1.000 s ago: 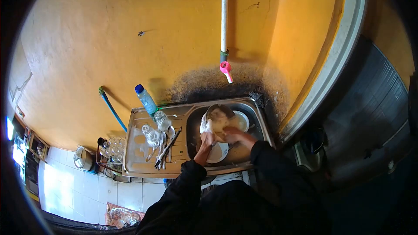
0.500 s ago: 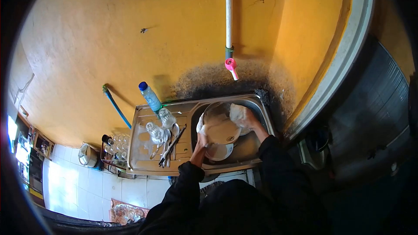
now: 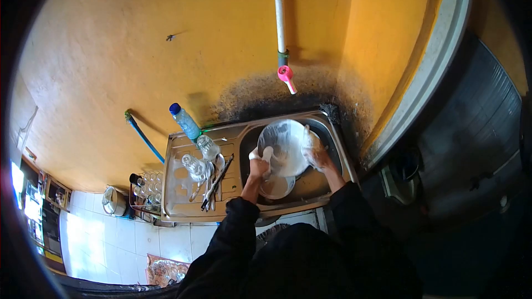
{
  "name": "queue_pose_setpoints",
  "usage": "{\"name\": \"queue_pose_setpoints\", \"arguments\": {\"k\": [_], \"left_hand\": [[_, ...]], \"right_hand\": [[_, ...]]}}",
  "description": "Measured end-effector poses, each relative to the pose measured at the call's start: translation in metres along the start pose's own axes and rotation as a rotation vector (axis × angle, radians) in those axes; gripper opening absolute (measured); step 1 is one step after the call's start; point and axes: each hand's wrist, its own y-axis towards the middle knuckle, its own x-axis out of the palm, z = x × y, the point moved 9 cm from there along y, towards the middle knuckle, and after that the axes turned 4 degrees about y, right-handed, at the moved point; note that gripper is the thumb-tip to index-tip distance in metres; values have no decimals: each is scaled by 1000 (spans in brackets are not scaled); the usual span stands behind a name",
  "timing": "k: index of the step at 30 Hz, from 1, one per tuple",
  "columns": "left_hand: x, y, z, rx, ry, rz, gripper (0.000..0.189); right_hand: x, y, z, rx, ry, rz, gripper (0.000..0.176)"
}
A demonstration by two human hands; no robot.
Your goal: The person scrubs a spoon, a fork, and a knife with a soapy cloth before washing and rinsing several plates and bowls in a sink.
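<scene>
Over the sink basin [image 3: 302, 195], my left hand [image 3: 258, 166] grips the left rim of a large, round, pale plate [image 3: 284, 141], tilted and streaked with suds. My right hand [image 3: 318, 156] is at the plate's right edge, closed on a white foamy sponge [image 3: 307, 137]; foam hides part of its shape and the fingers. Beneath the plate, another round dish [image 3: 278, 187] lies in the basin. Both hands are wet with lather.
On the drainboard to the left are glasses [image 3: 194, 167], spoons and dark-handled utensils [image 3: 218, 182], and a blue-capped bottle [image 3: 185, 122]. A pink tap [image 3: 286, 75] hangs above the basin. A rack of glasses [image 3: 147, 189] and a metal pot [image 3: 113, 201] stand farther left.
The plate has tilted, now showing a pale, sudsy face. My right hand has moved down the plate's right side with the sponge. The whole view has shifted slightly.
</scene>
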Motion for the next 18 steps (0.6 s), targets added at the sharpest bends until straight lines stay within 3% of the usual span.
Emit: {"name": "queue_pose_setpoints", "arguments": {"k": [2,3,5,6,7,8,9,11,12,13,15,17,18], "left_hand": [[9,-5,-57,-407,-394,7,10],[20,-16,-59,-416,-387,2,10],[35,-23,0,157,450,155,12],[29,-12,-18,125,325,29,12],[18,-8,-38,79,201,-93,12],[21,-19,0,-249,-36,-24,12],[21,-14,10,-188,-177,30,12],[16,-15,-15,-297,-234,136,15],[17,-21,-43,-414,-303,313,20],[17,-25,-59,-418,-296,312,20],[34,-12,-27,116,289,53,17],[21,-4,-35,-270,-205,-63,17],[22,-2,-18,-178,-216,-43,16]], "right_hand": [[69,-52,-100,-902,-1190,634,54],[31,-47,-51,-415,-672,811,45],[84,-64,-110,-570,-331,575,56],[69,-61,-123,-572,-331,579,56],[68,-44,-124,-389,-584,287,45],[75,-35,-110,-204,-818,-11,35],[76,-37,-108,-203,-812,-2,35],[74,-51,-133,-555,-771,345,38],[70,-58,-129,-682,-468,600,45],[71,-60,-96,-788,-1213,786,50],[59,-50,-88,-475,-507,632,50],[59,-43,-101,-481,-925,233,45],[75,-43,-126,-147,-724,111,45]]}}
